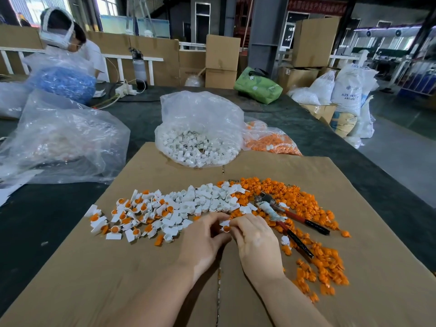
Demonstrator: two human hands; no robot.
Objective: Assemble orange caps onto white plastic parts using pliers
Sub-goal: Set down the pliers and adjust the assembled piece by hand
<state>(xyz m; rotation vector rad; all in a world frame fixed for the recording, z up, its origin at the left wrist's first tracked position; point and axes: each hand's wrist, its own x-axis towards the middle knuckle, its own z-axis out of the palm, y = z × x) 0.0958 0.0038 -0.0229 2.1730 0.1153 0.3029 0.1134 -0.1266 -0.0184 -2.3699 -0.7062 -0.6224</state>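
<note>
Between my two hands sits a white plastic part with an orange cap in it. My left hand and my right hand both pinch it with their fingertips, low over the cardboard sheet. The pliers, red and black handled, lie untouched on the loose orange caps just right of my right hand. A heap of white parts stretches across the middle. Finished white parts with orange caps lie at the left.
A clear bag of white parts stands at the cardboard's far edge, a bag of orange caps beside it. Crumpled clear bags lie to the left. Another person works at the far left. Boxes and sacks stand behind.
</note>
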